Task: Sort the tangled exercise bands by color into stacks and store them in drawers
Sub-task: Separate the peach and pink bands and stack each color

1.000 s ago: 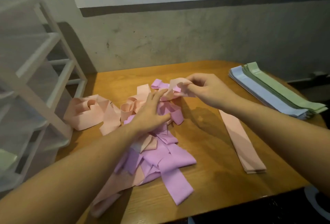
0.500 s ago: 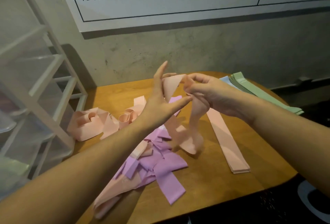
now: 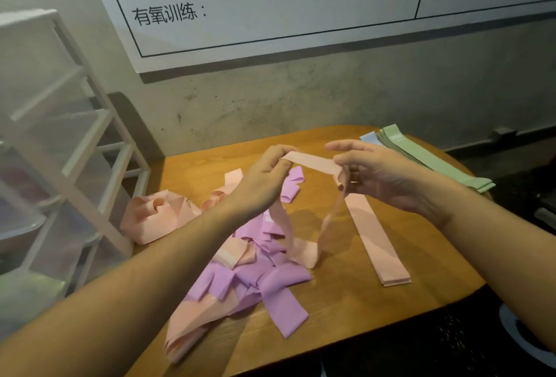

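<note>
Hands [image 3: 316,175], pink band [image 3: 313,163] taut, ends hidden.

A rough grey concrete wall [image 3: 331,96] stands behind the wooden counter [image 3: 346,307], whose far edge runs close to it. A white board [image 3: 285,12] with black ruled lines and Chinese writing hangs on the wall. At the counter's left edge stands a white-framed drawer unit [image 3: 75,148] with translucent drawers. The floor [image 3: 451,346] beyond the near edge is dark. The light is dim.
</note>
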